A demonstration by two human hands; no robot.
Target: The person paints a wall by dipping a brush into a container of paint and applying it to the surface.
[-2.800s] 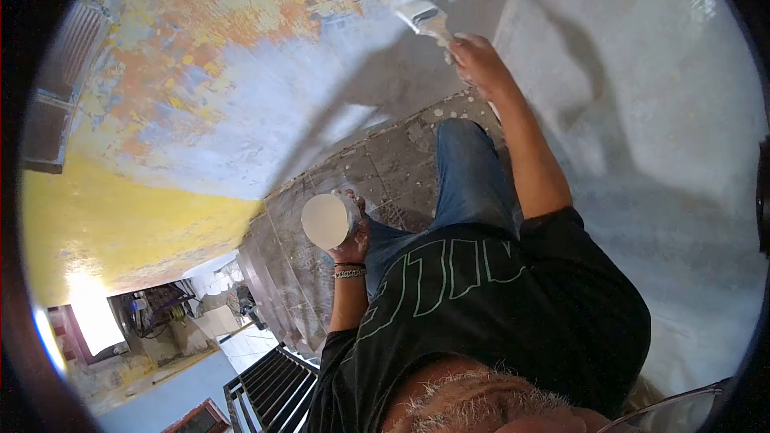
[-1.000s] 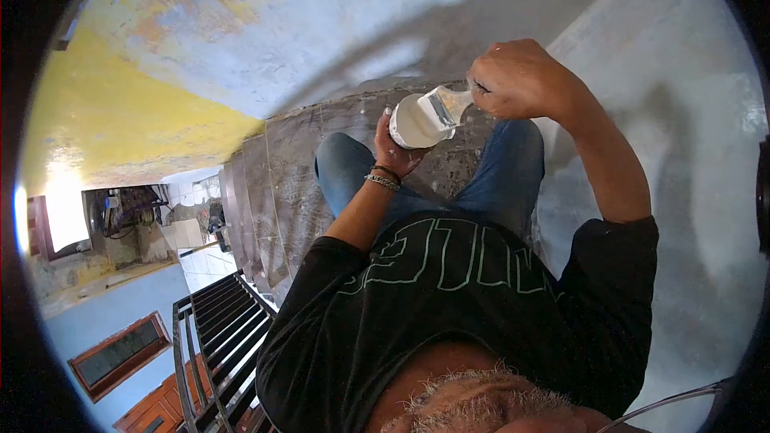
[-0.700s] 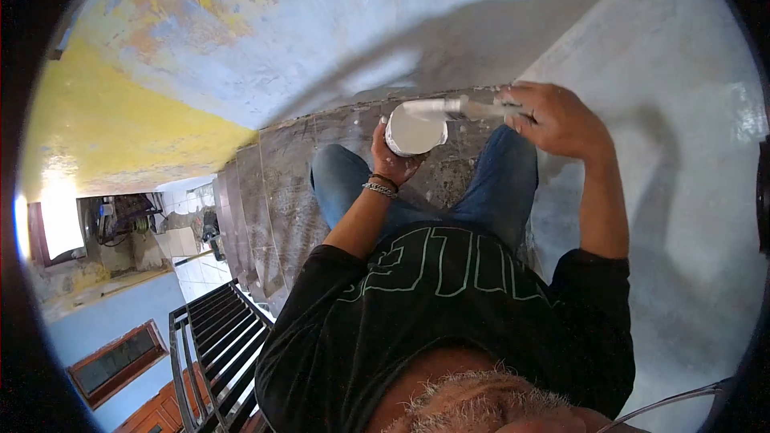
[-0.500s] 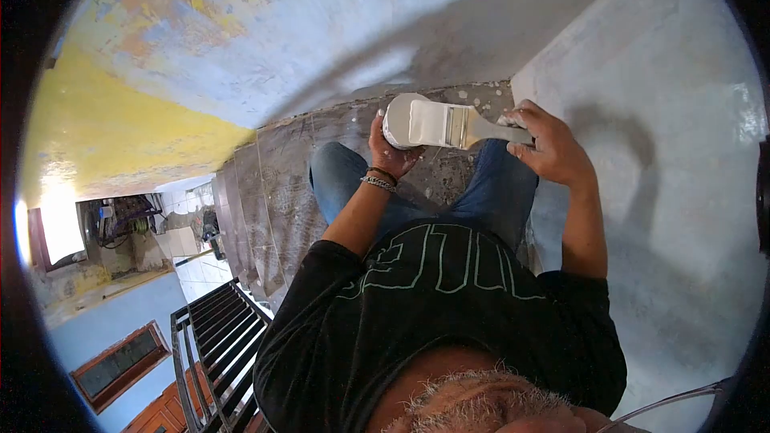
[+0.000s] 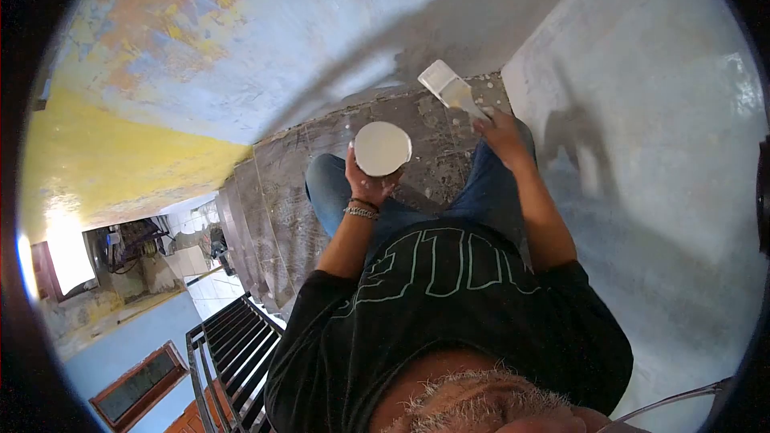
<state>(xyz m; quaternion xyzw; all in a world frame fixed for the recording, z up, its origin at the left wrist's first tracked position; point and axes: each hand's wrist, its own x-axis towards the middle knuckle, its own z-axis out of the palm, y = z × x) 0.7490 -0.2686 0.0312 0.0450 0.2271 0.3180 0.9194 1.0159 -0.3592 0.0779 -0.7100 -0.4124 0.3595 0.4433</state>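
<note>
My left hand is closed around a round tub of off-white paint, held over the floor in front of my knees. The pale paint surface faces up at me. In my right hand is the handle of a wide paintbrush. Its bristles are coated white and point up and left, close to the foot of the wall and apart from the tub. The fingertips of my right hand are partly hidden by the hand itself.
Ahead rises a wall with blue, orange and grey patches, yellow at the left. A pale wall stands close on my right. The brown tiled floor has white spatters. A black metal railing is at lower left.
The paintbrush has moved off the tub's rim, up towards the wall, and turned its bristles up-left. The tub has come lower and a little left, nearer my body.
</note>
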